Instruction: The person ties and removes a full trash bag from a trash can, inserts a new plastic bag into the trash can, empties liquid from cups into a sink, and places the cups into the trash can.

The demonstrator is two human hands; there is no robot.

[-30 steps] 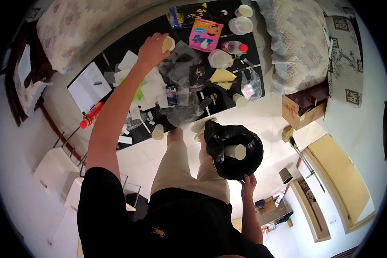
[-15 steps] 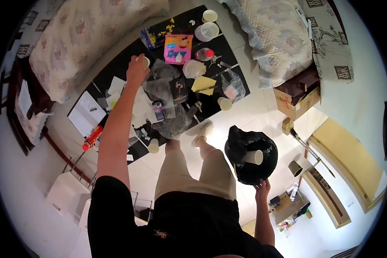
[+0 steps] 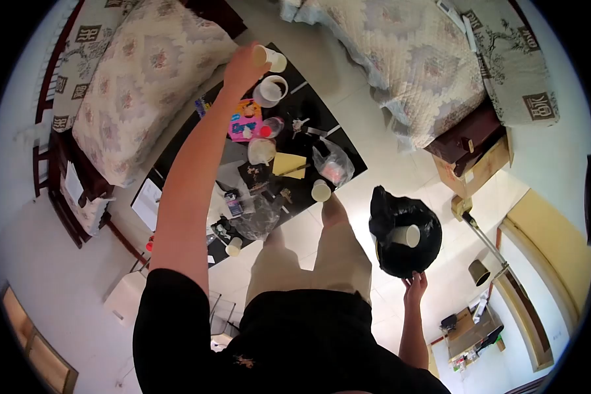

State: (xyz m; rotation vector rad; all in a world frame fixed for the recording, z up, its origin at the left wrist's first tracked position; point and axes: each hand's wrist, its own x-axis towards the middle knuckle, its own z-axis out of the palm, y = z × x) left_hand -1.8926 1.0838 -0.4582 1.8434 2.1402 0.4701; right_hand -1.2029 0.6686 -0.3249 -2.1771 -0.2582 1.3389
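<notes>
My left hand (image 3: 241, 71) reaches to the far end of the black table, its fingers closed around a pale paper cup (image 3: 262, 58). Another pale cup shape (image 3: 279, 63) shows right against it; I cannot tell whether the two are nested. A white tub (image 3: 269, 90) stands just below that hand. Low on the right, my right hand (image 3: 415, 287) grips the rim of a trash bin (image 3: 417, 259) lined with a black bag. Inside the bin a paper cup (image 3: 408, 236) lies on its side.
The black table (image 3: 308, 98) carries a pink snack bag (image 3: 244, 123), a red-capped bottle (image 3: 271, 127), keys (image 3: 299, 125), a yellow paper (image 3: 289, 165), plastic bags (image 3: 257, 220) and paper cups (image 3: 321, 190). Covered sofas (image 3: 400, 72) flank it. A cardboard box (image 3: 473, 174) stands right.
My left hand has moved up and right with its cup to the cup at the table's far end. The view has shifted, and my right hand still holds the bin.
</notes>
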